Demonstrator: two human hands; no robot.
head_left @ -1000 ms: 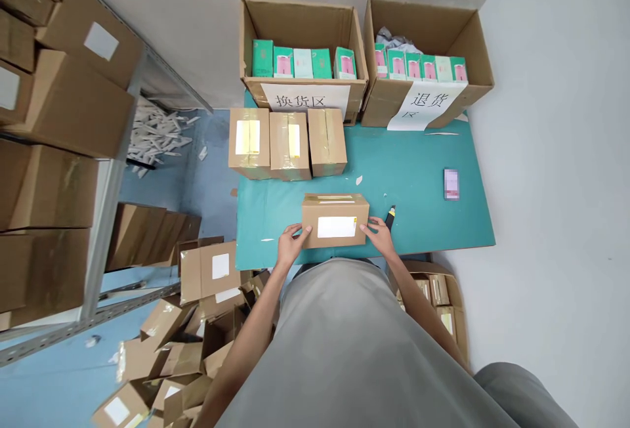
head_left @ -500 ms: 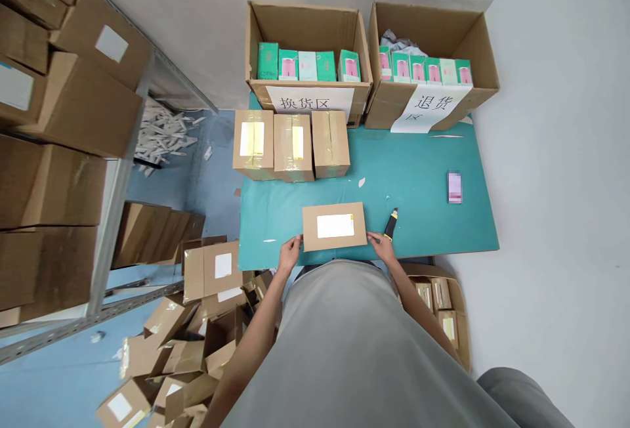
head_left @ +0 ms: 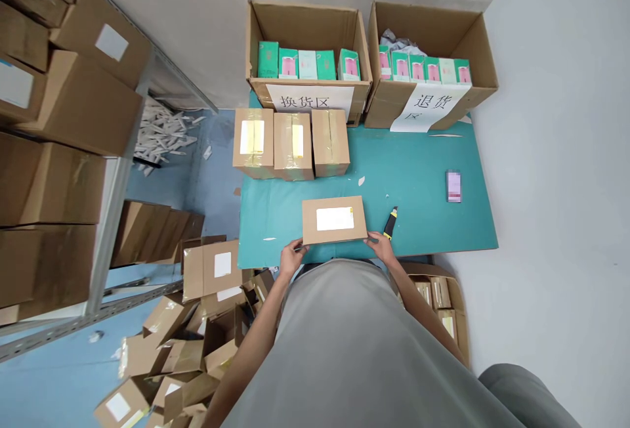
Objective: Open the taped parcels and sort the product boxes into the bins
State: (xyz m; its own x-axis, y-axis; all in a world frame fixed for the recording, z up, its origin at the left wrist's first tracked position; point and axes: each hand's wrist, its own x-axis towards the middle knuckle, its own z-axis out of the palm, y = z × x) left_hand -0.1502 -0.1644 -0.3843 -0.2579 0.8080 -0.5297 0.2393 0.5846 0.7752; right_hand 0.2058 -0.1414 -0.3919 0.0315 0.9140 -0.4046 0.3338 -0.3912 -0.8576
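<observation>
A brown cardboard box (head_left: 335, 234) with a white label on its top is in front of me, near the front edge of the green table (head_left: 408, 165). My left hand (head_left: 293, 257) grips its near left corner, and my right hand (head_left: 378, 246) grips the near right corner. Fingertips of both hands are partly hidden under or behind the box. Just right of the box lies a black and yellow utility knife (head_left: 390, 223), close to my right hand but not in it.
Three taped boxes (head_left: 331, 142) stand at the table's back left. Behind are two large open cartons (head_left: 308, 16) (head_left: 433, 18) holding small green boxes. A phone (head_left: 453, 186) lies at the right. Left are loaded shelves (head_left: 115, 218) and a pile of cartons (head_left: 182, 352) on the floor.
The near edge of the box has tilted up slightly, showing more of its front side. My hands have shifted inward, fingers moving beneath its near corners. The knife has stayed put.
</observation>
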